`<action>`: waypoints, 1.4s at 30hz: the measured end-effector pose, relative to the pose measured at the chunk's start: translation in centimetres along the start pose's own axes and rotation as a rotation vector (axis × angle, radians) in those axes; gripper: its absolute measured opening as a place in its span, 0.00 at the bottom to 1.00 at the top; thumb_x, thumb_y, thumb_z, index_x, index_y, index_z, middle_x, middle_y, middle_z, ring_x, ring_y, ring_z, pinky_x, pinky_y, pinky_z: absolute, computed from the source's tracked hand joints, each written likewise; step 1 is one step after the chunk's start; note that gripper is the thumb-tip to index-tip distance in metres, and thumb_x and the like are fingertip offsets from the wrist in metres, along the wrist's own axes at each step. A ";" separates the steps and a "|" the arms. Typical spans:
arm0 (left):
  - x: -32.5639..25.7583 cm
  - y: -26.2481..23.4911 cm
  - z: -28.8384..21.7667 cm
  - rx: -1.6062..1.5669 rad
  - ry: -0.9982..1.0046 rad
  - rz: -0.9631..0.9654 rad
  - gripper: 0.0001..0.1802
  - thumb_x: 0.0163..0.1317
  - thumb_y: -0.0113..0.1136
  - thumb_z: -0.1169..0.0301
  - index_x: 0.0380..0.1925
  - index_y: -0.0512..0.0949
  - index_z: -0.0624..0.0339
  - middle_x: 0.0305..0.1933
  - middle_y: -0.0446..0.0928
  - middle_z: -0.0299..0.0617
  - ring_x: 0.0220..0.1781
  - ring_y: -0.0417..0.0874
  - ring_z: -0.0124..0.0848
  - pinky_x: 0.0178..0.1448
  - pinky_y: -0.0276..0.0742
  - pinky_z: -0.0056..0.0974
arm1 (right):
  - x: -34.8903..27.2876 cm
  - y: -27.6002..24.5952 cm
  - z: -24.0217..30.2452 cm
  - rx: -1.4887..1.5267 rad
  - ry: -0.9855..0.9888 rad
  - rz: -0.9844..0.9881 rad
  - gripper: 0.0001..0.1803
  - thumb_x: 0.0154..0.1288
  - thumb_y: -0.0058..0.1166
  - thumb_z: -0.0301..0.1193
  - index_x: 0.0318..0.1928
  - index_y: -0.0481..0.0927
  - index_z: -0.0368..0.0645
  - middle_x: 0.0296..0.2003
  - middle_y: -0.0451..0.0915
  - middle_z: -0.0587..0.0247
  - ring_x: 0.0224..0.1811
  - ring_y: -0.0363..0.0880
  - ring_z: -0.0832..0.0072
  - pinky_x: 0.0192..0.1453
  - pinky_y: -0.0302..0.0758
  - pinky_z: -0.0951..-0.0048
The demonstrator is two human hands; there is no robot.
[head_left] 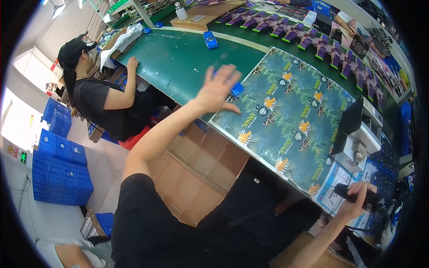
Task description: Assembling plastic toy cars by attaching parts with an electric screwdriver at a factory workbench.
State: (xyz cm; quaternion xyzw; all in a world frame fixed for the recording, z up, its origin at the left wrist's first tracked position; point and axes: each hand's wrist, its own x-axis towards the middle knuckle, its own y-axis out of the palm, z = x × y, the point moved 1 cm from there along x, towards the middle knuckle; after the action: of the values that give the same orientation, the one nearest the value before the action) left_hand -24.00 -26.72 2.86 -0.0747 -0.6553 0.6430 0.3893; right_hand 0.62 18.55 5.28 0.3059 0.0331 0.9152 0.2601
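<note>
Right hand [357, 198] clasps a black handheld tool [359, 196] (half hidden), left hand [219, 89] spread, blurred, over a small blue block [237, 89].

Bright, even overhead light with a blown-out white patch at the left edge, soft shadows under the table [178, 58], heavy fisheye bending and black vignette at the rim, and motion blur on the raised left hand [217, 89].
</note>
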 end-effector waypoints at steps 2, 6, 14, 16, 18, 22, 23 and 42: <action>-2.3 1.2 2.8 -0.038 -0.229 -0.052 0.61 0.40 0.70 0.32 0.69 0.60 0.57 0.75 0.52 0.55 0.77 0.52 0.53 0.76 0.42 0.66 | 0.1 0.5 0.1 -0.018 0.003 0.011 0.04 0.68 0.52 0.22 0.37 0.70 0.39 0.22 0.67 0.65 0.22 0.66 0.79 0.31 0.66 0.77; -4.3 1.8 2.3 -0.120 -0.293 -0.235 0.50 0.46 0.74 0.43 0.65 0.67 0.59 0.72 0.59 0.56 0.73 0.61 0.53 0.73 0.56 0.57 | 0.5 0.6 0.1 -0.049 0.027 0.018 0.06 0.67 0.52 0.21 0.35 0.68 0.40 0.22 0.66 0.65 0.21 0.65 0.79 0.31 0.67 0.76; 0.9 -0.1 -14.6 -0.594 0.051 -0.452 0.27 0.49 0.75 0.67 0.49 0.77 0.64 0.59 0.76 0.54 0.59 0.77 0.52 0.62 0.72 0.50 | -1.1 -3.8 4.5 -0.010 0.056 -0.056 0.05 0.69 0.50 0.26 0.36 0.68 0.41 0.23 0.67 0.64 0.21 0.67 0.75 0.31 0.71 0.72; 1.9 -1.7 -21.1 -0.788 0.224 -0.484 0.26 0.47 0.74 0.73 0.48 0.78 0.62 0.56 0.77 0.52 0.53 0.80 0.51 0.56 0.77 0.47 | -2.0 -6.0 5.7 0.138 0.055 -0.070 0.09 0.67 0.53 0.29 0.37 0.68 0.39 0.23 0.68 0.62 0.20 0.67 0.74 0.29 0.71 0.72; 2.9 -2.3 -27.6 -0.950 0.288 -0.454 0.23 0.49 0.72 0.73 0.47 0.78 0.63 0.54 0.78 0.50 0.49 0.81 0.49 0.51 0.78 0.45 | -1.6 -4.8 8.4 0.167 0.021 0.048 0.15 0.64 0.58 0.34 0.38 0.68 0.38 0.22 0.71 0.60 0.20 0.69 0.72 0.28 0.72 0.71; 6.9 -2.2 -39.4 -1.355 0.274 -0.167 0.23 0.52 0.72 0.75 0.49 0.77 0.65 0.51 0.79 0.50 0.39 0.84 0.41 0.39 0.80 0.40 | -3.1 -6.9 12.9 0.165 0.000 0.083 0.19 0.58 0.65 0.33 0.40 0.69 0.37 0.24 0.75 0.57 0.21 0.73 0.71 0.27 0.74 0.70; 8.1 -2.5 -41.7 -1.433 0.217 -0.032 0.25 0.56 0.71 0.71 0.51 0.75 0.68 0.46 0.79 0.51 0.35 0.83 0.40 0.37 0.80 0.40 | -3.6 -7.7 13.8 0.149 -0.012 0.076 0.19 0.57 0.66 0.31 0.40 0.69 0.37 0.24 0.75 0.58 0.21 0.74 0.71 0.27 0.75 0.70; 14.9 4.0 -54.6 -1.784 -0.489 0.061 0.35 0.51 0.74 0.74 0.57 0.68 0.71 0.46 0.81 0.45 0.47 0.82 0.31 0.52 0.77 0.37 | -4.7 -11.9 15.3 0.041 0.000 -0.004 0.16 0.64 0.59 0.36 0.40 0.67 0.39 0.22 0.71 0.62 0.18 0.69 0.76 0.28 0.71 0.75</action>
State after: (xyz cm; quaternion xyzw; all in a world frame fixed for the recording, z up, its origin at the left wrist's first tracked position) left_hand -2.76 25.68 -1.66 -0.2264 -0.9695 -0.0917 0.0215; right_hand 18.04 24.97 12.56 0.3111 0.0524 0.9139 0.2555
